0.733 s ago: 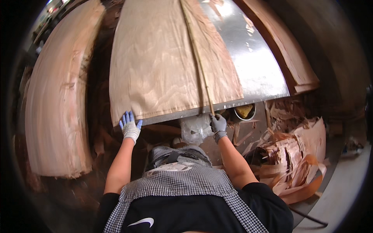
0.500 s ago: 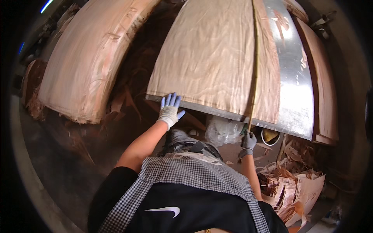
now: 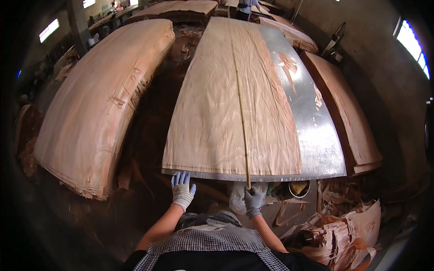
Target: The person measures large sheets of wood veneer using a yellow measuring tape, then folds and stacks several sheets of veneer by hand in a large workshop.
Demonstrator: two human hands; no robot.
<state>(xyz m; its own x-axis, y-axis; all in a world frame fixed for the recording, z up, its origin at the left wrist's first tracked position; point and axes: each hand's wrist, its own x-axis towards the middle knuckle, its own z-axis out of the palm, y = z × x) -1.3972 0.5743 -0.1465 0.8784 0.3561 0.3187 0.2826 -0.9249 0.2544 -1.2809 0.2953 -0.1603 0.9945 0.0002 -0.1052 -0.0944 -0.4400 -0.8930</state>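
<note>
Gloved hands sit at the lower centre of the frame, at the near edge of a metal-topped table (image 3: 316, 140). The left hand (image 3: 182, 189) now hovers flat with fingers spread just below that edge, touching nothing I can make out; a moment ago it was reaching up at the sheet's edge. The right hand (image 3: 253, 198) stays clenched around the near end of a thin stick (image 3: 242, 113), which now lies straight up the middle of the pale veneer sheet (image 3: 212, 108) instead of slanting across it. Veneer stacks (image 3: 95, 113) flank the table left and right, and scraps (image 3: 343, 226) lie at lower right.
</note>
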